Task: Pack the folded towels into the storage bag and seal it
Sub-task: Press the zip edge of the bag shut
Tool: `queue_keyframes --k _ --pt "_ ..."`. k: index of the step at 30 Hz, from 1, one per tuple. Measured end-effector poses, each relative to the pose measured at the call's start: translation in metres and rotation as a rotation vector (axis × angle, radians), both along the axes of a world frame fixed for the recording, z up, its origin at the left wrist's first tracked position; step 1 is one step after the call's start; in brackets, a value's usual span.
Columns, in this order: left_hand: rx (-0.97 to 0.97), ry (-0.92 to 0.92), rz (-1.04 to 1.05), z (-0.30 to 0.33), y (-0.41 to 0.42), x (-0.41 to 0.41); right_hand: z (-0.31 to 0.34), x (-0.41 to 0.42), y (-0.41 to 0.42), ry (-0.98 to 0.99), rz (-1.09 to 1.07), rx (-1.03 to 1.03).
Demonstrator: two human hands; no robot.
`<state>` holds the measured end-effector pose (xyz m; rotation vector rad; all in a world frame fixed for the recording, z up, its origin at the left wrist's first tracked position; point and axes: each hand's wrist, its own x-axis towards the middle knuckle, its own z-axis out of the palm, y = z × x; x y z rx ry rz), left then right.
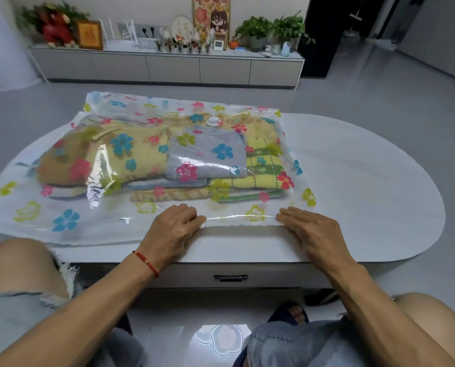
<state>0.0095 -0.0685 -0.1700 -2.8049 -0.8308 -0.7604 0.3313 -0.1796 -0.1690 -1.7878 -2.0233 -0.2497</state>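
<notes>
A clear storage bag [152, 144] printed with coloured flowers is laid flat across a white oval table [366, 186]. Folded towels [207, 160] are seen stacked inside it: a yellow one to the left, a grey one on top in the middle, a yellow-and-green one at the right. A white round valve [213, 120] is set on the bag's upper face, toward the far edge. The bag's near edge is held down on the tabletop by both hands. The left hand [172, 233] is curled over that edge, fingers bent upon the plastic. The right hand [311, 231] is laid flatter, fingers extended and pressed on the same edge, well apart from the left. A red bracelet [145, 262] is worn at the left wrist.
</notes>
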Motion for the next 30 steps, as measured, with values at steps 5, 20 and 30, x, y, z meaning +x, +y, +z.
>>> queue_keyframes --k 5,20,30 --pt "0.017 -0.008 0.042 -0.006 0.000 -0.017 0.007 -0.011 0.002 0.010 -0.077 -0.099" --pt "0.095 -0.063 -0.017 0.020 0.003 -0.029 -0.003 -0.157 0.048 0.110 0.057 0.215" --pt "0.035 0.011 0.128 0.028 0.011 -0.139 -0.018 -0.138 0.041 0.065 0.008 0.108"
